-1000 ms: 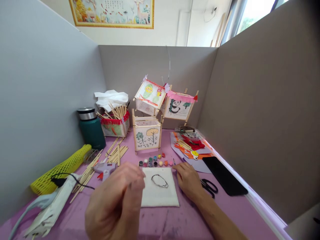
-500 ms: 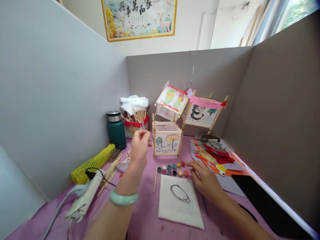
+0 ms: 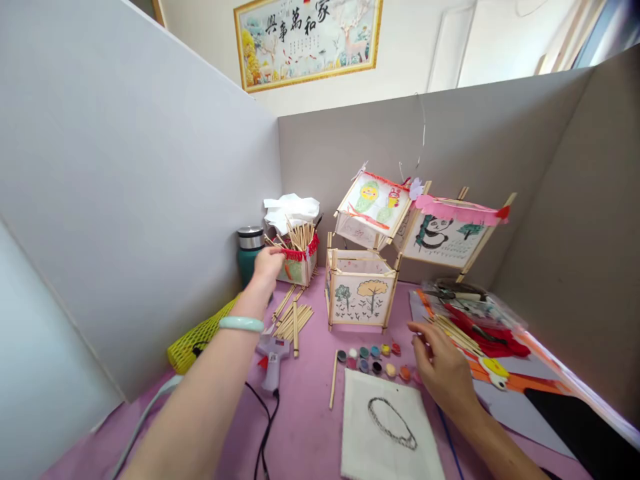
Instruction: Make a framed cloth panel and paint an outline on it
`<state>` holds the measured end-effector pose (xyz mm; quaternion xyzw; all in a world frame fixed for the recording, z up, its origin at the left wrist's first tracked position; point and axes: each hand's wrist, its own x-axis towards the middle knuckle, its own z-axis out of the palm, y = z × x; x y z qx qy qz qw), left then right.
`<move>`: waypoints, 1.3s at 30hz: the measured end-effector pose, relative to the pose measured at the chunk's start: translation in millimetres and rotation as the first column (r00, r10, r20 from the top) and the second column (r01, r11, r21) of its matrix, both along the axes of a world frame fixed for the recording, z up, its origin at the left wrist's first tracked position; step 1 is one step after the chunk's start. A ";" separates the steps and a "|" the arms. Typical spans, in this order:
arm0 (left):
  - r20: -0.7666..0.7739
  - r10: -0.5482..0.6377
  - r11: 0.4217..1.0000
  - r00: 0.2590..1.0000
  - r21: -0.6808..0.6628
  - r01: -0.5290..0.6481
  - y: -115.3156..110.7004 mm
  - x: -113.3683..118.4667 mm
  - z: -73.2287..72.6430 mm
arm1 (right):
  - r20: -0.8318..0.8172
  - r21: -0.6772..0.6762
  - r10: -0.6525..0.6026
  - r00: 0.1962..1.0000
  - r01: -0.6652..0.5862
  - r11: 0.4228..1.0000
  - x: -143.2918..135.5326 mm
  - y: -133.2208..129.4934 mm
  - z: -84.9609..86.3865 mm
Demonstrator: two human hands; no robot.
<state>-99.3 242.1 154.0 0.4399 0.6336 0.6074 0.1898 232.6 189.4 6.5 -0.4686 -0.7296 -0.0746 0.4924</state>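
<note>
My left hand [image 3: 269, 262] reaches to the front left of a decorated box [image 3: 293, 271] with red fringe, which holds several wooden sticks [image 3: 301, 237]. Its fingers are bent together at the fringed rim; whether they grip it is hidden. My right hand [image 3: 440, 360] hovers by the right end of two rows of small paint pots [image 3: 376, 367], fingers loosely curved and apart, holding nothing visible. In front of the pots lies a white cloth panel [image 3: 385, 453] with a dark oval outline. A thin stick [image 3: 334, 380] rests left of the pots, a blue-handled brush [image 3: 449, 437] below my right hand.
Paper-sided stick lanterns [image 3: 361, 300] stand at the back. A glue gun [image 3: 273, 360] with its cable, loose sticks [image 3: 295, 320], a green bottle [image 3: 249, 257] and yellow netting [image 3: 200, 340] are on the left. Red material [image 3: 493, 337] and a black flat object [image 3: 575, 417] lie right.
My left hand has moved forward and left to the fringed box, uncovering the glue gun and loose sticks. The view has swung left. My right hand stays beside the paint pots.
</note>
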 end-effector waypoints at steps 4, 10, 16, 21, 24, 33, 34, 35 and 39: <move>-0.079 -0.056 0.998 0.995 -0.021 0.055 0.2 -19.9 26.8 | 0.007 0.047 0.012 1.000 -0.013 0.999 3.6 -0.7 -5.9; -0.278 -0.150 0.984 0.949 -0.133 0.117 8.7 -20.8 27.2 | 0.029 0.055 0.033 0.999 -0.035 0.998 1.4 -3.9 -4.5; -0.440 -0.358 0.907 0.824 -0.374 0.194 12.7 -22.3 15.1 | 0.023 0.014 0.036 0.999 -0.037 0.999 4.9 -5.4 -7.6; -0.499 -0.454 0.859 0.739 -0.464 0.215 6.7 -19.7 28.6 | -0.040 -0.087 0.018 0.999 -0.021 0.996 1.4 -4.4 -2.9; -0.465 -0.545 0.811 0.697 -0.504 0.297 -1.1 -7.3 27.5 | -0.114 -0.241 -0.005 0.993 -0.022 0.970 -2.9 4.4 3.1; -0.374 -0.587 0.800 0.718 -0.400 0.446 -5.6 55.2 -17.7 | -0.191 -0.438 -0.007 0.981 -0.079 0.895 -31.0 39.9 12.6; -0.377 -0.569 0.816 0.731 -0.371 0.444 -4.1 58.7 -17.9 | -0.208 -0.434 -0.001 0.978 -0.092 0.896 -35.1 40.6 12.8; -0.383 -0.546 0.833 0.745 -0.344 0.433 -2.5 60.9 -17.2 | -0.219 -0.431 -0.006 0.976 -0.091 0.898 -38.9 40.5 13.0; -0.415 -0.416 0.906 0.809 -0.263 0.331 1.2 59.0 -11.4 | -0.245 -0.416 0.024 0.969 -0.127 0.900 -52.9 32.9 16.6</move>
